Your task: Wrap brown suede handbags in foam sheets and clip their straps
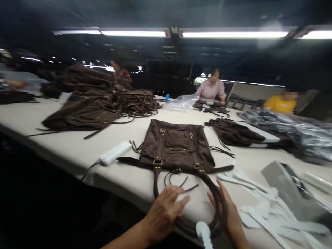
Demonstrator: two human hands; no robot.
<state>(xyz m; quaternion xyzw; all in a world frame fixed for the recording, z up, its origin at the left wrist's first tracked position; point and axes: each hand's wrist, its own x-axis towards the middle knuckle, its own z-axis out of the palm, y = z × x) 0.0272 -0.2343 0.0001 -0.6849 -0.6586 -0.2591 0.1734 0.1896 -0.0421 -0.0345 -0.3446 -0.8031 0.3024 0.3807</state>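
Observation:
A dark brown handbag with brass-coloured fittings lies on the table, its looped handles towards me. My left hand rests over the left side of the handle loop, its fingers stretched out and pointing right. The right side of the handles runs between the thumb and fingers of my right hand. At the bottom of the loop, a white strip with a notched edge lies against the handles. Thin dark cords hang from the bag's near edge.
White flat strips lie heaped on the right beside a grey box. A white power strip sits left of the bag. More brown bags are piled at back left, another at right. People work across the table.

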